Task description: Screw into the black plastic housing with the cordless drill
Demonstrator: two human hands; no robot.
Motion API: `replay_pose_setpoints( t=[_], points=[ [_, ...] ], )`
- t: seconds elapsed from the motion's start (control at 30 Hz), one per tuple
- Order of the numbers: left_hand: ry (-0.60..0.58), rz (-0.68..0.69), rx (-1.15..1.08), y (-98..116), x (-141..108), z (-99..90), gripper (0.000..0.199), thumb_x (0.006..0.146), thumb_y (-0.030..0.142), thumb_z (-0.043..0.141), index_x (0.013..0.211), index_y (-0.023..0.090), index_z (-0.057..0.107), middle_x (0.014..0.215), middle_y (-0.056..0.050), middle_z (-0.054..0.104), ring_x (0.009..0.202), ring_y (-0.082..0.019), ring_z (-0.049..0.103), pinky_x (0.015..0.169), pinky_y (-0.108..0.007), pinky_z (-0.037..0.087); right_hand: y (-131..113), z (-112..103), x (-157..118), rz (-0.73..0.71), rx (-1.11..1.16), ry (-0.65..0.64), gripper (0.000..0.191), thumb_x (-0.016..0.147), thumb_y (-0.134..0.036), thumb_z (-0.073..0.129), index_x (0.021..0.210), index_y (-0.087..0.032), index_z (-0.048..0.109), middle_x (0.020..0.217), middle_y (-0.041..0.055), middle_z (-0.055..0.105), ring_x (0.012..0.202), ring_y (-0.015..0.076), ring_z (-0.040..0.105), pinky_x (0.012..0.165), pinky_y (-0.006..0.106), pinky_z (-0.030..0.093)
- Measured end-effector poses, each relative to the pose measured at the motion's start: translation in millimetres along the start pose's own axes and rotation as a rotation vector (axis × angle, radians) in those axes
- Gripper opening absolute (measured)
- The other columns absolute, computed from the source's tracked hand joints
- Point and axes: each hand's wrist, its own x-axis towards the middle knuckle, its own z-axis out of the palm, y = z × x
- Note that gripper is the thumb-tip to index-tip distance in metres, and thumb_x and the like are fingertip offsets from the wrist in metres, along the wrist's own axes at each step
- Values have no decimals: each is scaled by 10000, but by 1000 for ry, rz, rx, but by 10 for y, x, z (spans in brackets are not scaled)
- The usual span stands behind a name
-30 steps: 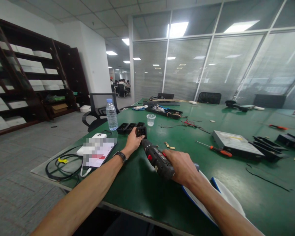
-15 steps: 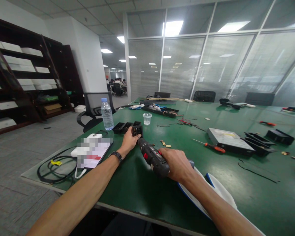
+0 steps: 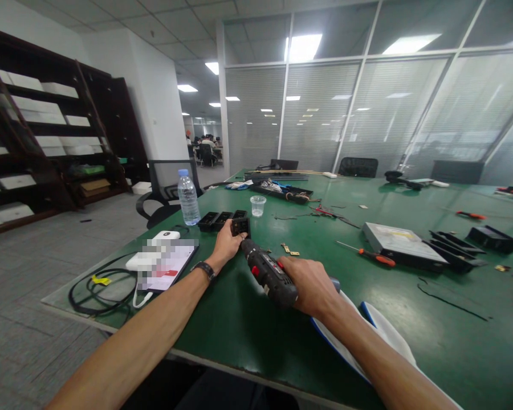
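At centre frame, on the green table (image 3: 410, 319), the left hand (image 3: 226, 245) grips a small black plastic part (image 3: 241, 226), its fingers wrapped round the near side so that most of the part's lower half is hidden; only the top face and two dark openings can be read. Just below and right of it, the right hand (image 3: 310, 285) is clamped round a black electric screwdriver (image 3: 267, 273) with red buttons, nose pointing up-left at the part; whether a bit touches the part cannot be made out, as the tip is masked by the left thumb. Behind the part, a row of black trays (image 3: 218, 220) lies touching or just beside it; the join is not clear. Left of centre, a phone (image 3: 169, 265) shows a blurred screen and lies on a white device (image 3: 154, 250), with a coiled black cable (image 3: 98, 287) at the table edge. A water bottle (image 3: 188, 197) and a clear plastic cup (image 3: 257, 205) stand further up. Right of centre lie an orange-handled screwdriver (image 3: 370, 254) and a grey metal drive (image 3: 402, 245). A white and blue item (image 3: 380, 330) under the right forearm is largely covered and cannot be identified
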Motion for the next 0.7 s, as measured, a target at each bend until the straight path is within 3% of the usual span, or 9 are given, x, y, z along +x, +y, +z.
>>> replay_pose_setpoints(
  t=[0.7],
  points=[
    [0, 4, 1, -38, 14, 9, 375, 705, 237, 722, 1050, 189, 584, 1017, -63, 686, 919, -213, 635, 841, -336, 475, -7, -15, 5, 8, 26, -1, 175, 754, -256, 677, 877, -229, 556, 806, -7, 631, 734, 196, 598, 569, 273, 269]
  ],
)
